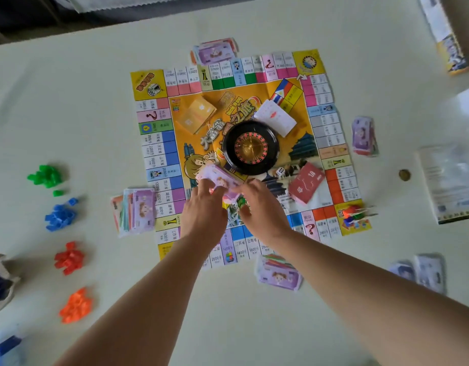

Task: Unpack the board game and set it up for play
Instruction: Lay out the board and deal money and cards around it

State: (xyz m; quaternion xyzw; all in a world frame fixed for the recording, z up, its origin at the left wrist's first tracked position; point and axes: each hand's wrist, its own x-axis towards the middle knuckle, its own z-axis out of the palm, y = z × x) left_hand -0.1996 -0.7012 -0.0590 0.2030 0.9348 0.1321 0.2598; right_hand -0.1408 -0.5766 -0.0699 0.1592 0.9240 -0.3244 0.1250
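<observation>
Creased paper game board (162, 143) lies flat at frame centre. It bears one round black roulette wheel (250, 147) and three rectangular card decks: yellow deck (195, 114), white deck (275, 117), red deck (306, 184). Four loose banknote stacks (134, 211) flank its four edges. Four heaps of glossy plastic pieces (47, 175), green, blue, red and orange, line the frame's left. Both forearms extend from the bottom edge. Left hand (204, 207) and right hand (259, 204), fingers curled, pinch one purple banknote bundle (217, 180) above the board's lower centre.
</observation>
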